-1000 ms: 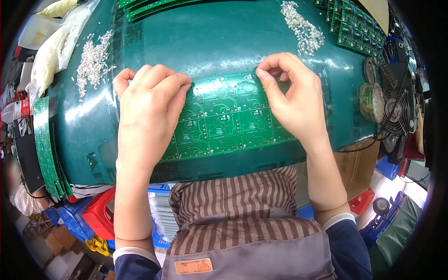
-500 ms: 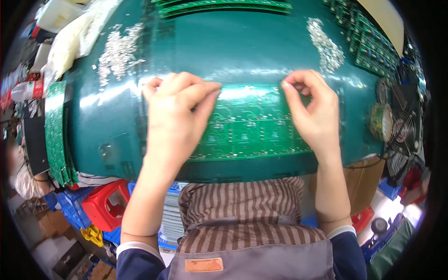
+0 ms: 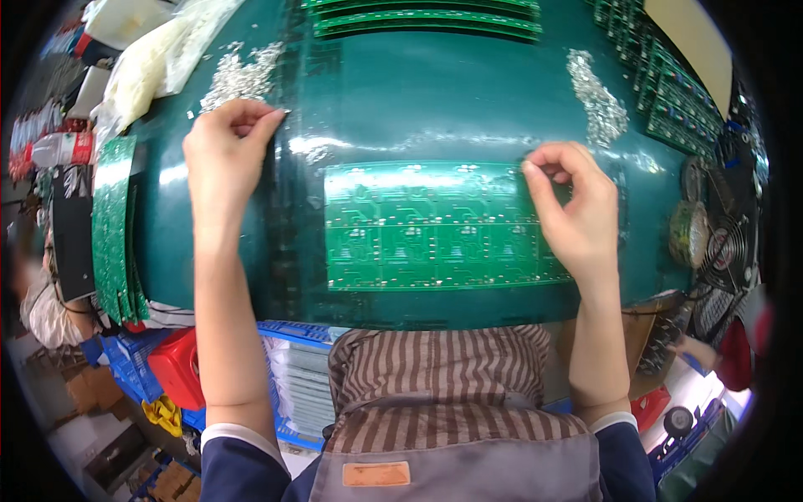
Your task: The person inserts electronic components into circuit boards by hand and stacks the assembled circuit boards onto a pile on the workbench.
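A green printed circuit board (image 3: 435,243) with rows of small printed sections lies flat on the dark green mat. My left hand (image 3: 226,146) is off the board, beside a heap of small silvery components (image 3: 242,75); its thumb and forefinger pinch a tiny silvery component (image 3: 286,111). Over the board's far right corner hangs my right hand (image 3: 577,197), thumb and forefinger pressed together. Whatever it may hold is too small to make out. A second heap of silvery components (image 3: 595,100) lies beyond my right hand.
Stacked green boards stand at the far edge (image 3: 427,21) and at the left (image 3: 115,226). Populated boards (image 3: 682,109) fill the far right. A tape roll (image 3: 687,234) and a fan (image 3: 726,251) sit at right. Another person's hand (image 3: 696,351) shows beyond the table's right side.
My left hand has moved left and away from the board, to the left component heap. My right hand stays at the board's far right corner. The whole view has shifted slightly.
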Available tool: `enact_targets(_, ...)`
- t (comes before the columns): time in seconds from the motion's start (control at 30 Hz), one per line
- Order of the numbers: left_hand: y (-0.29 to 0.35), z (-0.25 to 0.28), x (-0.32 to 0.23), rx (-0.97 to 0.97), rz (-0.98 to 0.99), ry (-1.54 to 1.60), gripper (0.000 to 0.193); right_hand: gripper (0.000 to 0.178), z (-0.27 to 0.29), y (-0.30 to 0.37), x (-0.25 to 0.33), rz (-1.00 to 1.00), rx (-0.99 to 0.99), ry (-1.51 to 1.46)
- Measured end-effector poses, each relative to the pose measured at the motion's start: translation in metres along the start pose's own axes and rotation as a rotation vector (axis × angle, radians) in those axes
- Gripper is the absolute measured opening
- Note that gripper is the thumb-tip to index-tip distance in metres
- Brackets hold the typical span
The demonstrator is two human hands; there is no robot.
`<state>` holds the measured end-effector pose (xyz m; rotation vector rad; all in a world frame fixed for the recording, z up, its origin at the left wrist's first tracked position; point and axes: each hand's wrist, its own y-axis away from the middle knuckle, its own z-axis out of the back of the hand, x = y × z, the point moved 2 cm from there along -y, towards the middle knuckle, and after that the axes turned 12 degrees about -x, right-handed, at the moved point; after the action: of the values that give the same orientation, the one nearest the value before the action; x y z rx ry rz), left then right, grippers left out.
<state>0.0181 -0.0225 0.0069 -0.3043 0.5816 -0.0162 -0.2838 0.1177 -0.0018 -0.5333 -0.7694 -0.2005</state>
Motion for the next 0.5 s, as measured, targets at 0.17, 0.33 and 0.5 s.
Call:
enact_targets(0.17,0.003,0.004,-0.002,-0.016,-0.023,-0.064,0.019,0.008,-0.001,-0.002,-0.002,-0.029,0.065,-0.035)
enact_targets(0.33,0.005,0.009,0.005,-0.063,-0.056,-0.019,0.017,0.007,-0.002,-0.002,-0.002,-0.034,0.071,-0.049)
enact_targets(0.5,0.001,0.014,0.012,0.015,-0.063,-0.07,0.017,0.007,-0.004,-0.001,0.001,0.124,0.028,-0.01)
